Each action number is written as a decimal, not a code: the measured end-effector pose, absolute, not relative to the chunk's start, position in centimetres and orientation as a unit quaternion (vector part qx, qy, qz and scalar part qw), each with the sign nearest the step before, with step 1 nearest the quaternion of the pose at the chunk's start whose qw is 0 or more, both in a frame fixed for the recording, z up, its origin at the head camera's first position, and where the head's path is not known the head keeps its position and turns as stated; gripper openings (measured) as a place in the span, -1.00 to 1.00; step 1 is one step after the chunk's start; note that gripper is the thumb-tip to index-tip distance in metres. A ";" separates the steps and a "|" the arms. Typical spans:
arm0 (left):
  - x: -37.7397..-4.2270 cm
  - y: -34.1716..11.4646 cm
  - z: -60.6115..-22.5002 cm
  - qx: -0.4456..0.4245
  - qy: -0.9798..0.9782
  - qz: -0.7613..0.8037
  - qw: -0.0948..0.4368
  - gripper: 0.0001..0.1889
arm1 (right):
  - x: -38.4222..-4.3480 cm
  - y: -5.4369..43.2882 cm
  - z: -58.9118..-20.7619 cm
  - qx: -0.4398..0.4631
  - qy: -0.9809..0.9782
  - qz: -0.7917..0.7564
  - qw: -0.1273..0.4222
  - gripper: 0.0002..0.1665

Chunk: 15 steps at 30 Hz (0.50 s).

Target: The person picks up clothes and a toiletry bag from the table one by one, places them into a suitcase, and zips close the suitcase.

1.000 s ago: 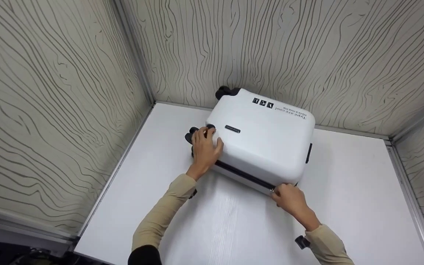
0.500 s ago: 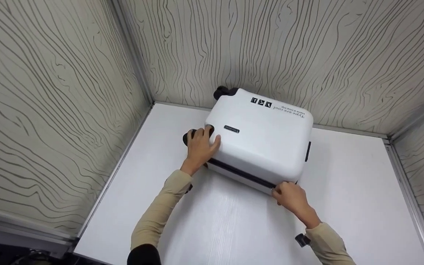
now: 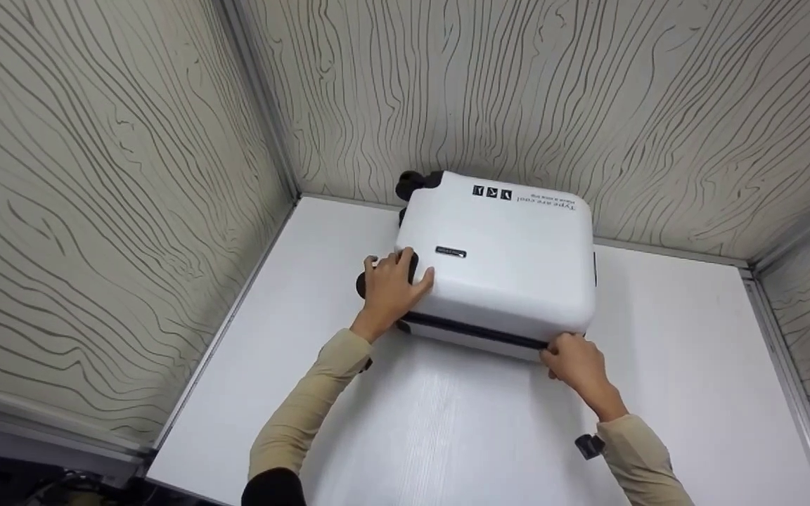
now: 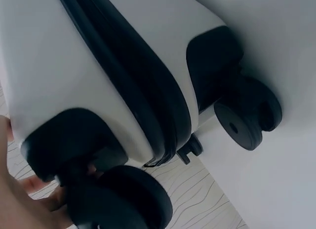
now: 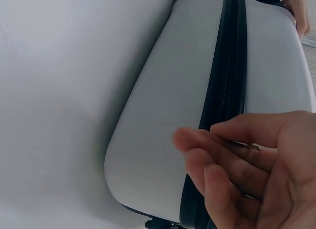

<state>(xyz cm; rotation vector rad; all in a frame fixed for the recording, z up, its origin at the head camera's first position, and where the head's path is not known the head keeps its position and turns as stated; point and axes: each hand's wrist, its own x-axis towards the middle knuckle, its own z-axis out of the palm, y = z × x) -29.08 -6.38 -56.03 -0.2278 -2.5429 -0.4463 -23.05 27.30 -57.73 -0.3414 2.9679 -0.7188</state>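
A white hard-shell suitcase (image 3: 503, 246) lies flat on the white table, its black zipper band (image 3: 475, 330) facing the person. My left hand (image 3: 391, 288) grips the near left corner beside a black wheel, thumb on the shell and fingers over the corner. That wheel (image 4: 123, 199) shows large in the left wrist view, close to the fingers. At the near right corner my right hand (image 3: 575, 362) pinches the zipper pull; in the right wrist view a sliver of metal (image 5: 254, 147) shows between thumb and fingers, the rest hidden by the hand (image 5: 247, 170).
Wood-grain patterned panels (image 3: 517, 84) stand behind and at both sides, the back one close behind the suitcase. Another wheel pair (image 3: 412, 184) juts from the far left corner. White tabletop (image 3: 433, 422) extends in front and to the right.
The suitcase has turned slightly counterclockwise, its right end moving away from the person. My right hand has shifted right and a little farther off; my left stays on its corner.
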 end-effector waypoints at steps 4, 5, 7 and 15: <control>-28.7 -6.2 -55.6 -0.091 -0.950 -0.159 0.253 -0.41 | -23.4 27.9 -58.3 -0.101 0.966 -0.239 -0.006 -0.69; -28.6 -6.2 -55.5 -0.094 -0.954 -0.157 0.238 -0.37 | -23.4 28.0 -58.5 -0.098 0.965 -0.242 -0.016 -0.69; -28.5 -6.2 -55.1 -0.103 -0.962 -0.149 0.203 -0.27 | -23.5 28.3 -58.9 -0.093 0.964 -0.248 -0.039 -0.70; -28.1 -6.4 -53.2 -0.150 -0.985 -0.033 0.081 0.09 | -23.7 28.1 -60.3 -0.087 0.952 -0.261 -0.133 -0.54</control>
